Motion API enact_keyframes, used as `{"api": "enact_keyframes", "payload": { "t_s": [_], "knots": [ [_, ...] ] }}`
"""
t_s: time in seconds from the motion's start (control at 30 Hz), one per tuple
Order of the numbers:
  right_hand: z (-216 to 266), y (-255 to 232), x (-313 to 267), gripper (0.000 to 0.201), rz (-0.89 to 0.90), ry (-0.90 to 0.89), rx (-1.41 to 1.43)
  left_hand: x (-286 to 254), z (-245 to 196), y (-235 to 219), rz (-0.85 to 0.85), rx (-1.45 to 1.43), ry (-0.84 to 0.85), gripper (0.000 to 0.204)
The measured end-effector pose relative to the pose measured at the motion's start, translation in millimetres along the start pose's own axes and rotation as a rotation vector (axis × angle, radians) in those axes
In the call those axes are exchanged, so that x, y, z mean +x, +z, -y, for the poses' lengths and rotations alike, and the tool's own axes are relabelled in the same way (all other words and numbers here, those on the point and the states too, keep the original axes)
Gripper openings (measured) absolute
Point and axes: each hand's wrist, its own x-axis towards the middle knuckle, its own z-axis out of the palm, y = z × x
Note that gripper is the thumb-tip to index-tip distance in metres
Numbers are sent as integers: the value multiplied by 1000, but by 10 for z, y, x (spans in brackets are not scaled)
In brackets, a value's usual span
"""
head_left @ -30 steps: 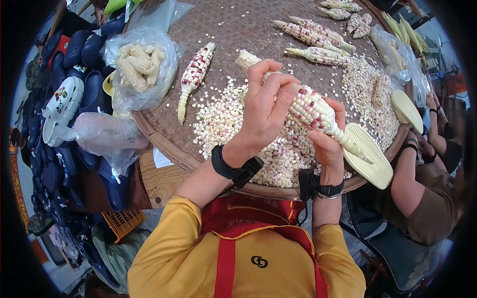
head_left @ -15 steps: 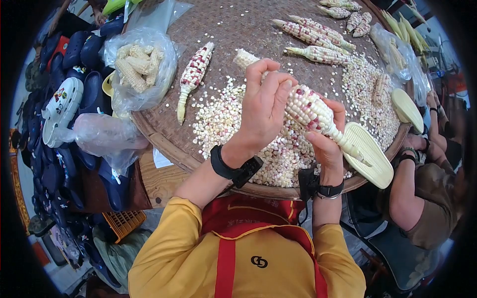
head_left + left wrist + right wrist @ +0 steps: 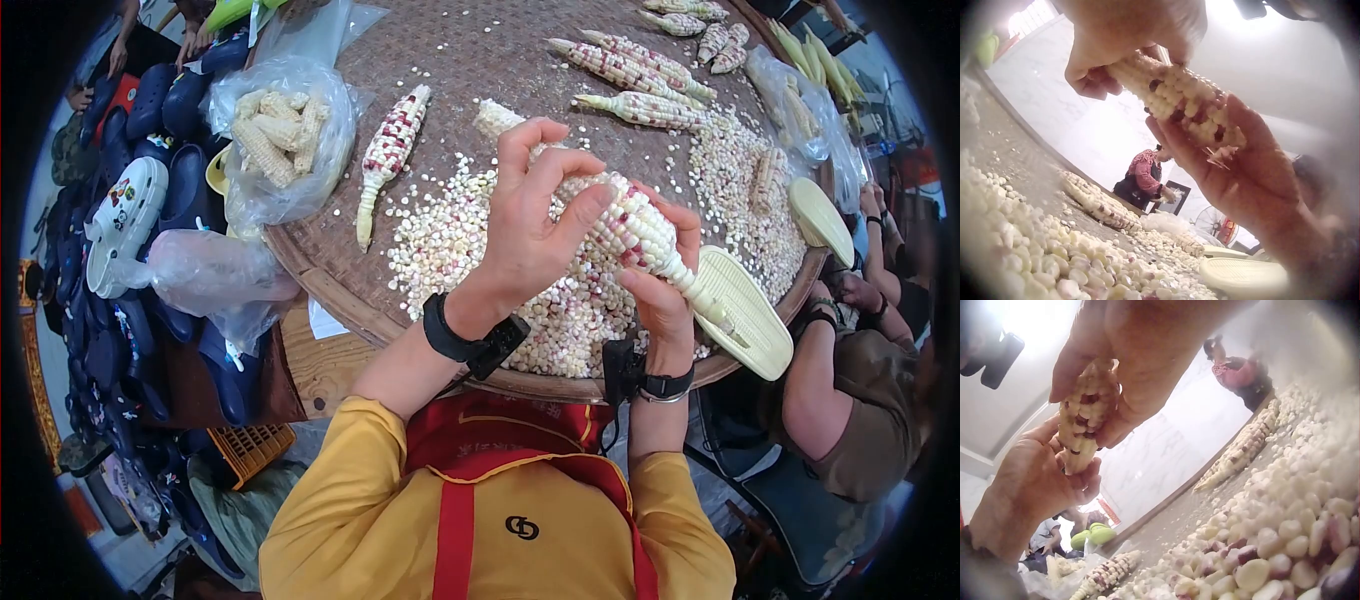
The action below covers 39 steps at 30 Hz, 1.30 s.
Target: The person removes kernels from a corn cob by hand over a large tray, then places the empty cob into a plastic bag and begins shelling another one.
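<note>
Above a heap of loose kernels (image 3: pixel 575 325), both hands hold an ear of corn (image 3: pixel 640 235) with white and dark red kernels. Its far end (image 3: pixel 497 120) is stripped to bare cob. My left hand (image 3: pixel 530 220) has its fingers curled over the stripped part, its thumb at the edge of the remaining kernels. Near the stalk end, my right hand (image 3: pixel 668 290) grips the ear from the right side. The left wrist view shows the ear (image 3: pixel 1179 100) spanning both hands; in the right wrist view the ear (image 3: pixel 1088 415) partly hides behind the fingers.
A round woven tray (image 3: pixel 480 60) carries another ear (image 3: pixel 395 145) at left and several ears (image 3: pixel 640 75) at the back. A plastic bag (image 3: pixel 290 190) of stripped cobs stands left. At the right rim lies a cream, ribbed, sole-shaped piece (image 3: pixel 745 315). Another person (image 3: pixel 850 400) sits right.
My left thumb has lifted and spread away from the fingers, and the ear has turned slightly in the hands. My right hand keeps its hold at the stalk end.
</note>
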Motion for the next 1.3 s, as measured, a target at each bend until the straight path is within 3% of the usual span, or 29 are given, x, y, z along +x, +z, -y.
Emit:
{"api": "enact_keyframes", "payload": {
  "t_s": [0.23,0.53,0.73,0.93,1.0,1.3],
  "knots": [
    [-27,16,9,64,64,-60,-164,-3,43,18,-61,-65,-84,13],
    [9,-16,0,62,23,-57,-44,14,15,-15,-35,-140,-18,12],
    [-5,-14,-9,62,40,-68,-70,3,-18,-5,-19,6,33,12],
    [-33,-1,2,59,102,-131,-147,-7,-5,0,-30,-30,-10,11],
    [-44,-7,-2,59,113,-137,-147,-13,-24,10,-42,-84,-97,10],
    [-54,10,-13,56,158,-183,-218,8,15,-15,-3,6,-93,18]
  ]
}}
